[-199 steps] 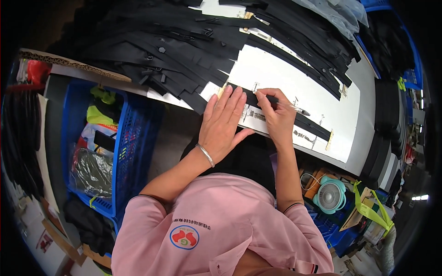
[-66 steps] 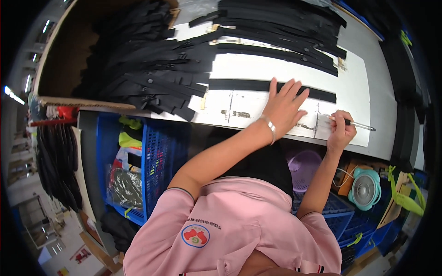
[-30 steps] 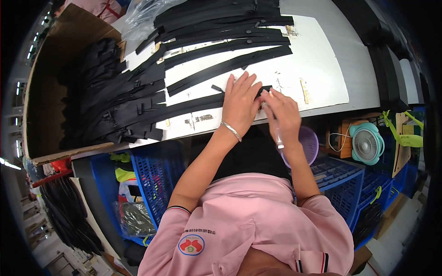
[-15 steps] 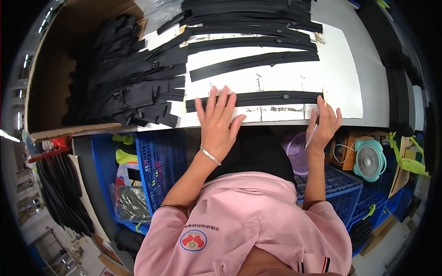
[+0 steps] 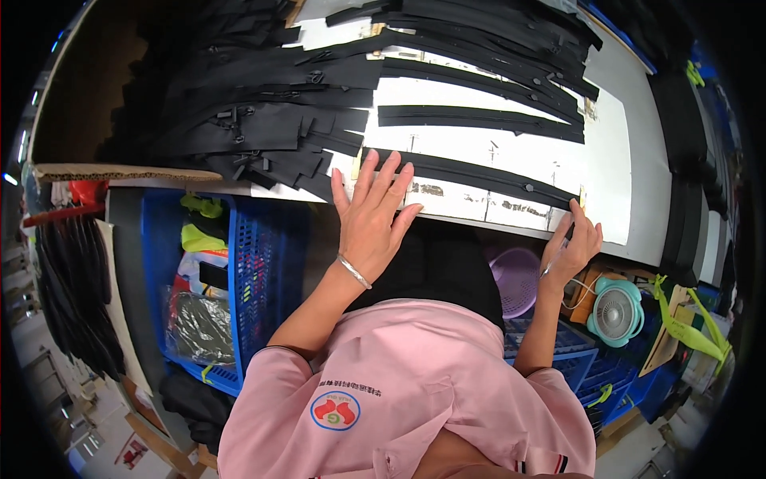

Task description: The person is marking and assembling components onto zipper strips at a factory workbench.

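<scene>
our pink shirt (image 5: 383,363), near blk strip (image 5: 471,175), wht board (image 5: 606,160) w/ dk marks (image 5: 524,209), blu crate (image 5: 234,263) left, turq fan (image 5: 614,311)

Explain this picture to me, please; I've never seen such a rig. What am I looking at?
There is no machine here: a person works with two bare hands. The wide, edge-bending view comes from a camera on their head, looking down. On the table lies a white board with dark marks. More black strips are heaped at the left and lie across the board's far part. The left hand rests flat, fingers over the left end of the nearest black strip. The right hand has a fingertip at its right end, with a partly hidden pen in its grip.
</scene>
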`<action>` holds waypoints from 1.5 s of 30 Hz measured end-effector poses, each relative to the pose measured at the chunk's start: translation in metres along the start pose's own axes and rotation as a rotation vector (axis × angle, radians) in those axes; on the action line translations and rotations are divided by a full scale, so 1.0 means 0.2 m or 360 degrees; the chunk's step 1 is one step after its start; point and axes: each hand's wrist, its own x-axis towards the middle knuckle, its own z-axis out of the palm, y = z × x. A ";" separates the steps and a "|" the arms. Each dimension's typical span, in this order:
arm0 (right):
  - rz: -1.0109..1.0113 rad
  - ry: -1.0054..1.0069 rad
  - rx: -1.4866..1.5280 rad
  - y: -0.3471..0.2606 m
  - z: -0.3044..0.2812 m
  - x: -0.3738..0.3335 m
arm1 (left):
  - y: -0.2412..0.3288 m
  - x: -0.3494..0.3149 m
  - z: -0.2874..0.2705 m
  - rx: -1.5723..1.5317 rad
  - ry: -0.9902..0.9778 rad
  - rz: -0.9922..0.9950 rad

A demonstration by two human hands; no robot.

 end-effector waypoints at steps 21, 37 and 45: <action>0.0524 -0.0971 0.1836 -0.87 0.17 0.33 | -0.03 -0.01 0.02 -0.0119 0.0135 -0.0048; 0.0379 -0.0994 0.1825 -0.84 0.18 0.30 | -0.03 -0.01 0.02 -0.0129 0.0149 -0.0035; 0.0238 -0.0951 0.1737 -0.84 0.19 0.30 | -0.02 0.00 0.03 -0.0115 0.0138 -0.0018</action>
